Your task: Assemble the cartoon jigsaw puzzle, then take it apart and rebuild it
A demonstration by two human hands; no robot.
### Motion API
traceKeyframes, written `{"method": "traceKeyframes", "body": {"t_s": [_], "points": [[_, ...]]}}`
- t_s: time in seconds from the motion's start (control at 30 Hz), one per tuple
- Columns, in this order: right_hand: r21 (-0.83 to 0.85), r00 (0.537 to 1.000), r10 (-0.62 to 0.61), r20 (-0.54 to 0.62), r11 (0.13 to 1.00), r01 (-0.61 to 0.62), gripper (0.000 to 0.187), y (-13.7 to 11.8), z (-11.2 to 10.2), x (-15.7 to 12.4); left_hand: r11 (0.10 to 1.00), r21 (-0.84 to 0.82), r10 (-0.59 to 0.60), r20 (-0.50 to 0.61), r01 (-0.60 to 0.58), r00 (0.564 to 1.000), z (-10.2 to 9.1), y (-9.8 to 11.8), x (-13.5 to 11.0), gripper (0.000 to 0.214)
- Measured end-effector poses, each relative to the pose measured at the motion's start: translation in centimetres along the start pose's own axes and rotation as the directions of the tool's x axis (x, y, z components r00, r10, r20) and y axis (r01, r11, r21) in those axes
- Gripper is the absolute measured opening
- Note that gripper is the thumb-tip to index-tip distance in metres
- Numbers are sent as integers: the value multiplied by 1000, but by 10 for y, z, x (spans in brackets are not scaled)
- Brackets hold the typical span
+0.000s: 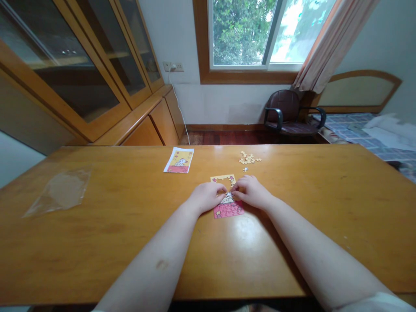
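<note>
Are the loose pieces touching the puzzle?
Apart: the head view shows a stretch of table between the loose pieces and the puzzle.

Jigsaw puzzle point(228, 210) centre hidden (loose pieces point(249, 158) too small)

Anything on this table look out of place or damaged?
Nothing looks damaged. Two small oddities: one loose puzzle piece lies apart from the pile of pieces above the partly built puzzle, and a clear plastic bag lies flattened and crumpled far off to the left.
</note>
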State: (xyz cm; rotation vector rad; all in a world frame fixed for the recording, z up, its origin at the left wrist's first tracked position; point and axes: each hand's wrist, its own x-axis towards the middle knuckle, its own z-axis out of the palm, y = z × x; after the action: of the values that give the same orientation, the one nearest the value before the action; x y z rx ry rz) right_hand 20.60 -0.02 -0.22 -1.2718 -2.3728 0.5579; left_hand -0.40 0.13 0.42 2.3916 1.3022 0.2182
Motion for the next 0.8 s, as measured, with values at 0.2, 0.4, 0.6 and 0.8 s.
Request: {"method": "traceKeyframes", "body": {"t_s": [0.2,0.4,0.6,0.8], "points": [[-94,994,-85,67,991,91,20,2,-4,-3,1000,11,-13,41,13,999,-1,1,0,28],[-107,991,-105,85,988,113,24,0,-4,-3,1000,19,-16,39,15,999,-1,1,0,24],[-115,990,-115,82,986,124,23,-2,-3,-4,999,38,-25,40,24,999,-2,2,0,20],[-105,990,-118,73,987,126,20,-4,-4,-3,999,47,-14,29,12,999,-2,3,-1,26]]}}
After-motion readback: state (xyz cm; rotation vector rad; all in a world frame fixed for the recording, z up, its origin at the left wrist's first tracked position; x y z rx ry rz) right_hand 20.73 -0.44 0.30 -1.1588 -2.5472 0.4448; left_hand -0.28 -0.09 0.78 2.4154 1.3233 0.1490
